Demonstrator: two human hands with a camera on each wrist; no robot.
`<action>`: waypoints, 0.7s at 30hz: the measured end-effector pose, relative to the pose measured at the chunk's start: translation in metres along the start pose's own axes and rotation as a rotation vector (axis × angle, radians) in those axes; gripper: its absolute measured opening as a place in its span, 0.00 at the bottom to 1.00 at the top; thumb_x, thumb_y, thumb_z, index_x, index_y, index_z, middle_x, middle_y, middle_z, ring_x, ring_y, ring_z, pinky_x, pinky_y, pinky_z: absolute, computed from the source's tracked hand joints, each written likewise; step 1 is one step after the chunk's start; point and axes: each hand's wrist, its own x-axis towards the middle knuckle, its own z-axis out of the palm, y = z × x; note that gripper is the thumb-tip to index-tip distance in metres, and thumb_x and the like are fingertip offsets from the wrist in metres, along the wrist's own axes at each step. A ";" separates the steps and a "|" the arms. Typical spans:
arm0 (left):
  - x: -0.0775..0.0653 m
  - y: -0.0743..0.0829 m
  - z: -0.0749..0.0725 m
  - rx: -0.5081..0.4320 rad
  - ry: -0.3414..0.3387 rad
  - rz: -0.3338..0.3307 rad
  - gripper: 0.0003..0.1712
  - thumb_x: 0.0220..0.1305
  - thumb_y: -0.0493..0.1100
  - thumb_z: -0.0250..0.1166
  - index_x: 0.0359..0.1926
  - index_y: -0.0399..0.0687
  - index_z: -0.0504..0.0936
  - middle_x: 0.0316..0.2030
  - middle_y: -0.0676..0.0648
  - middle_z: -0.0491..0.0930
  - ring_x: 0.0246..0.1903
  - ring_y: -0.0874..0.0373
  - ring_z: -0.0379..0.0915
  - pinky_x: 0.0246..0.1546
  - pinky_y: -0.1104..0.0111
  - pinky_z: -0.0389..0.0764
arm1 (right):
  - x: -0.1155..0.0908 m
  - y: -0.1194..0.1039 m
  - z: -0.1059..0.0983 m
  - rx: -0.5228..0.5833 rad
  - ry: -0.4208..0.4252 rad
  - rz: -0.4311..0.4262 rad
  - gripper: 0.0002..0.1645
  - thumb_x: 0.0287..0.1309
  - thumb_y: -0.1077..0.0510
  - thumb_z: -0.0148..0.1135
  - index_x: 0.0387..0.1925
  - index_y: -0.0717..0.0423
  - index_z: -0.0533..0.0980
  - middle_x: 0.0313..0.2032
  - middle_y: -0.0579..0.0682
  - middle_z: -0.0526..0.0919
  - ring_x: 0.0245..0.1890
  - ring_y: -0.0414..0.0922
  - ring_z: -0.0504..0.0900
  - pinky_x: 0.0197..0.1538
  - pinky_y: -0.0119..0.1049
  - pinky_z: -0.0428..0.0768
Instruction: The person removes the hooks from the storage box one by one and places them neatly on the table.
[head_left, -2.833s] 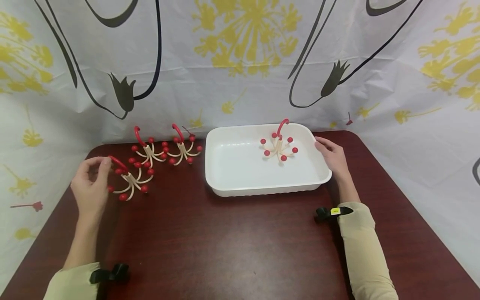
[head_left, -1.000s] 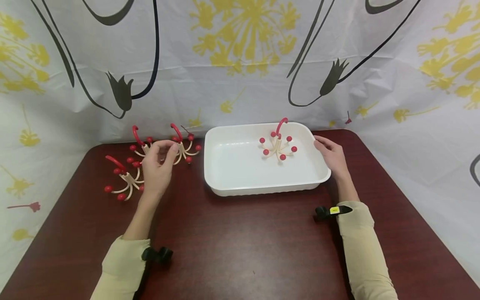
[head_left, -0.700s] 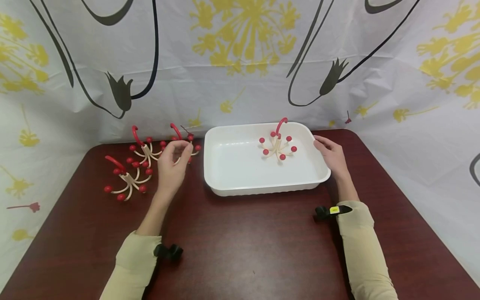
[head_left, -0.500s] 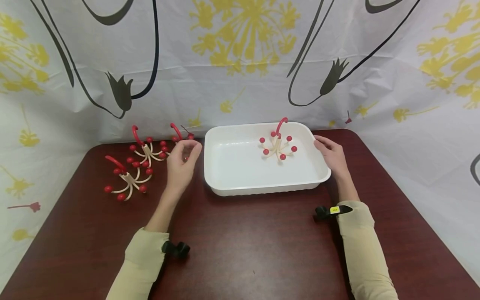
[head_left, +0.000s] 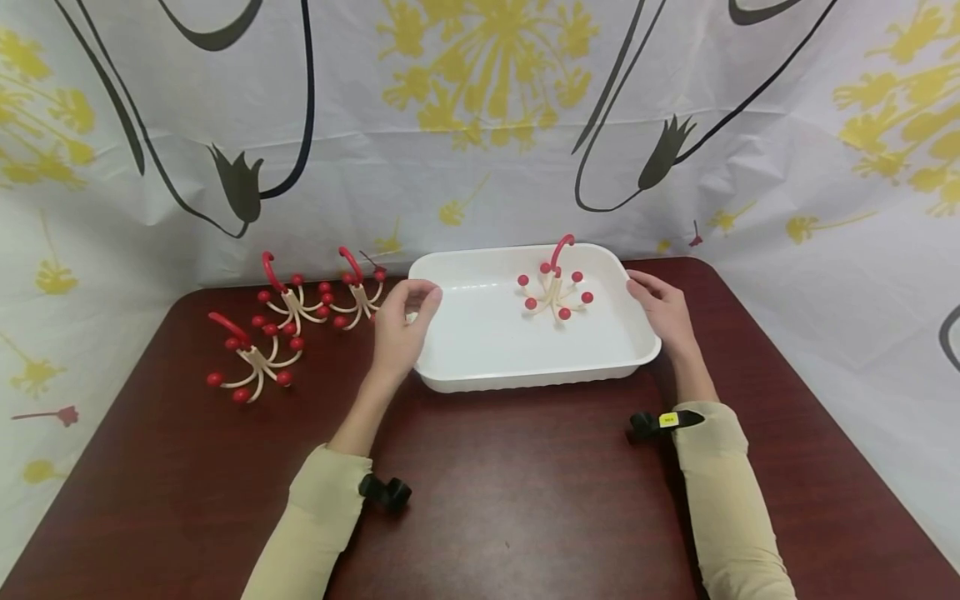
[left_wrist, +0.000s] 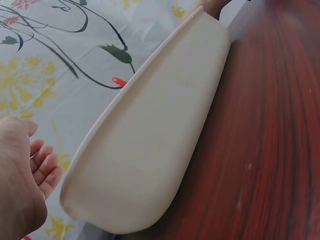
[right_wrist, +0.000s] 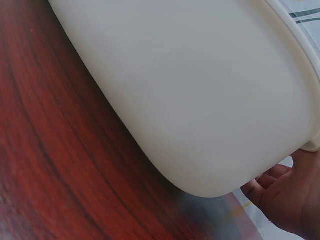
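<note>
A white rectangular tray (head_left: 480, 333) stands at the back of the table. Inside its right half sits a cream hanger (head_left: 553, 292) with a red hook and several curved arms tipped with red balls. My right hand (head_left: 666, 315) holds the tray's right end, fingers and thumb at the rim; in the right wrist view that hand (right_wrist: 287, 200) shows at the tray's end wall. Over the tray's left rim is my left hand (head_left: 401, 329), fingers loosely bent and holding nothing. The left wrist view has the left hand (left_wrist: 20, 185) apart from the tray wall (left_wrist: 145, 135).
Left of the tray, similar hangers stand on the dark red-brown table (head_left: 480, 483): a front one (head_left: 257, 358), a back-left one (head_left: 292, 302) and one nearer the tray (head_left: 360, 296), partly behind my left hand. A patterned white cloth (head_left: 450, 183) hangs behind.
My left hand has moved right, from beside the front-left hanger's hook, past the other hangers, to the tray's left rim. The right hand, tray and hangers keep their places.
</note>
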 end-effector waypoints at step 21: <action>0.012 -0.041 0.039 -0.017 -0.057 0.030 0.11 0.70 0.38 0.64 0.46 0.32 0.81 0.39 0.38 0.82 0.38 0.49 0.77 0.43 0.68 0.77 | -0.001 -0.001 0.000 -0.017 -0.002 -0.003 0.29 0.71 0.52 0.60 0.65 0.66 0.73 0.40 0.49 0.80 0.40 0.46 0.80 0.38 0.31 0.80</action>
